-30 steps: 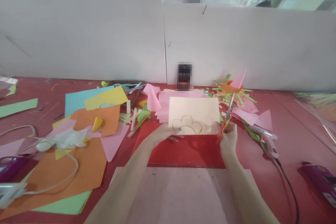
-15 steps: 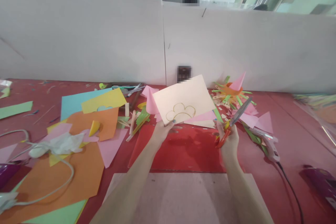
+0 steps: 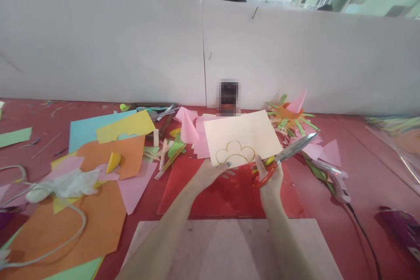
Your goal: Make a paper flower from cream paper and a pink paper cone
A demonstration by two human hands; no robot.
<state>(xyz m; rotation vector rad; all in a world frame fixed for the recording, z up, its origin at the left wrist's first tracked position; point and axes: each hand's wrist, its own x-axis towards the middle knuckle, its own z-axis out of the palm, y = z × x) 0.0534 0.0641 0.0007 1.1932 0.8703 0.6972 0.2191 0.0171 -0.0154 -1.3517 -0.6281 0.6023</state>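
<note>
A cream sheet of paper [image 3: 244, 130] with a scalloped flower outline drawn along its lower edge is pinched in my left hand [image 3: 213, 174], thumb on top. My right hand [image 3: 271, 175] is closed on a pair of scissors [image 3: 295, 148] with orange-red and yellow handles; the blades point up and to the right. The fingertips of my right hand are close to the sheet's lower right corner; whether they touch it I cannot tell. Both hands are above a red board [image 3: 193, 197]. Behind the sheet's left side stands a pink paper cone [image 3: 188, 129].
Coloured paper, including a large orange sheet [image 3: 75, 223], covers the left, with a white cable [image 3: 85, 218] across it. At right lie a glue gun [image 3: 339, 179] with a black cord and a purple object [image 3: 402, 232]. An orange-green paper piece [image 3: 288, 116] stands near the white partition [image 3: 131, 43].
The cream sheet and my left hand have shifted to the right and slightly down. My right hand has brought the scissors leftward, closer to the sheet.
</note>
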